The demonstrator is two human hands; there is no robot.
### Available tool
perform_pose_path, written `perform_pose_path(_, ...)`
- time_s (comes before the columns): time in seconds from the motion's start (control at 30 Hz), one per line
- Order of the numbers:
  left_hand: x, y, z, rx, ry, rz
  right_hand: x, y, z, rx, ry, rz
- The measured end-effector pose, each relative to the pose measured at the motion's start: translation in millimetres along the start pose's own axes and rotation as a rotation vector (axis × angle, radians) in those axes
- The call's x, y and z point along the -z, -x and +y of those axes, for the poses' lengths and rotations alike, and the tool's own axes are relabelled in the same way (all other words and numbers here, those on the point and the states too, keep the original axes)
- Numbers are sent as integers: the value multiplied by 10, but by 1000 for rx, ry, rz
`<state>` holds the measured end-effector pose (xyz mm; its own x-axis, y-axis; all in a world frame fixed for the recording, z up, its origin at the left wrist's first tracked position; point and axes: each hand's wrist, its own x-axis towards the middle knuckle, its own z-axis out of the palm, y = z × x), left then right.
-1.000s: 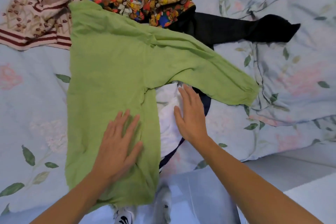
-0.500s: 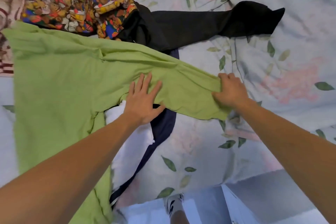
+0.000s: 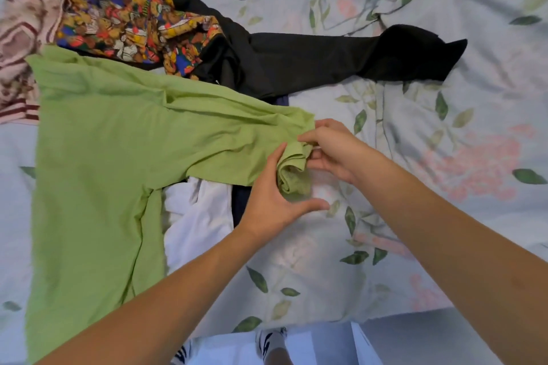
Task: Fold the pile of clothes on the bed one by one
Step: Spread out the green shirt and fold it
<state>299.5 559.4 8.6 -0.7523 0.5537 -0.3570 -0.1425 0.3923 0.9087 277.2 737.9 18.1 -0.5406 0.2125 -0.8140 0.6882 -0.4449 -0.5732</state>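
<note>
Both hands meet at the centre right of the frame, close together on the bunched end of a sleeve. The right hand (image 3: 332, 148) pinches the crumpled sleeve end (image 3: 295, 170) between curled fingers and thumb. The left hand (image 3: 272, 198) cups the same wad from the lower left, thumb stretched out beneath it and fingers lying against the cloth; whether those fingers close round it cannot be told.

The sleeve belongs to the green long-sleeved top (image 3: 98, 163), which lies spread flat over the left half of the frame, its body running down to the lower left and the held sleeve reaching rightward.

Under the green top, just below the sleeve, a white garment (image 3: 195, 216) shows, with a dark navy strip (image 3: 238, 201) beside it. Above the sleeve a black garment (image 3: 326, 59) stretches to the upper right. A multicoloured patterned garment (image 3: 127, 29) sits at the upper left, touching the black one, and a pink garment with maroon stripes (image 3: 17, 50) lies at the far left edge.

All of it rests on a pale floral bedsheet (image 3: 474, 157). At the bottom edge, 2 feet in patterned socks (image 3: 271, 341) stand on the floor.
</note>
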Motion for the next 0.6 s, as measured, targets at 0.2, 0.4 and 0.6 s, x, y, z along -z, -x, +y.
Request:
perform_pose_path(0.2, 711, -268, -190, 45, 42, 407, -444, 36, -36, 363, 352, 250)
perform_pose_path(0.4, 1662, -741, -301, 83, -92, 417, -950, -194, 462, 858, 906, 349)
perform_pose_path(0.6, 1787, -628, -600, -366, -973, 148, -1245, -625, 978, 601, 1123, 288)
